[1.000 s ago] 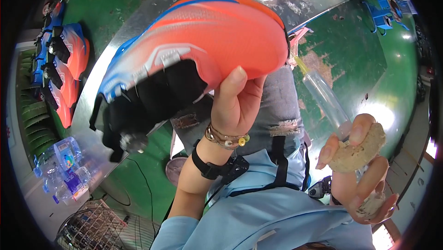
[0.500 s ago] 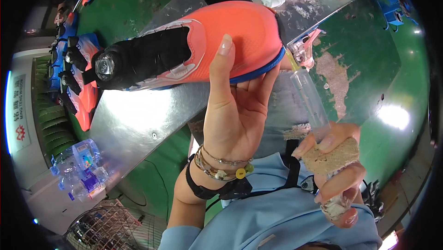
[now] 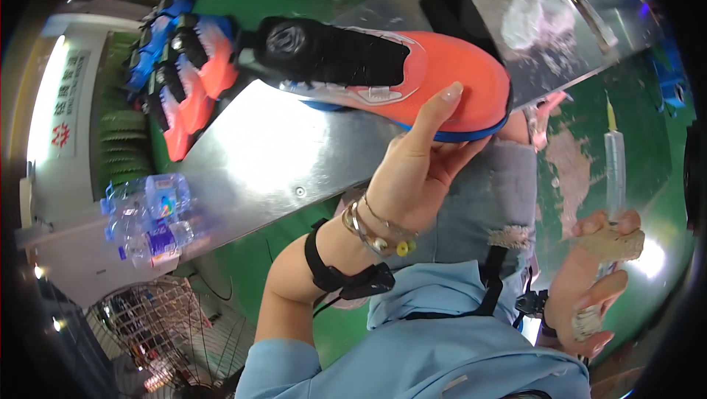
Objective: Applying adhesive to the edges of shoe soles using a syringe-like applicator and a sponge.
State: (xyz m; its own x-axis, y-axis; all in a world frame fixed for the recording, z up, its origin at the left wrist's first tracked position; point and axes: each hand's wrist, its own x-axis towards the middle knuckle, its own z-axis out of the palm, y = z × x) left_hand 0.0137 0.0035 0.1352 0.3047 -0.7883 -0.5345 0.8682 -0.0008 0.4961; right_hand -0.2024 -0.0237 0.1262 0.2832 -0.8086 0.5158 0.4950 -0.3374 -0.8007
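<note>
Orange shoe point(image 3: 464, 67) is over the desk point(image 3: 324, 159), grasped by your left hand point(image 3: 423, 159), thumb on its upper. Right of the desk, your right hand point(image 3: 578, 281) grips a syringe point(image 3: 616, 167) and tan pad point(image 3: 611, 244). On the desk lie a black phone point(image 3: 449, 16) and a white wad point(image 3: 523, 19).

The orange shoe point(image 3: 368, 60) in the left hand point(image 3: 412, 174) has rolled over: its top now faces the viewer, and the blue sole point(image 3: 464, 134), on the far side a second ago, shows on the near side. Its heel point(image 3: 283, 39) has swung from the near edge of the metal tabletop point(image 3: 324, 152) toward the far edge. The right hand point(image 3: 578, 292) has drawn the syringe point(image 3: 616, 170) away; its yellow needle point(image 3: 610, 115), earlier beside the toe point(image 3: 490, 82), points upright, well apart.
</note>
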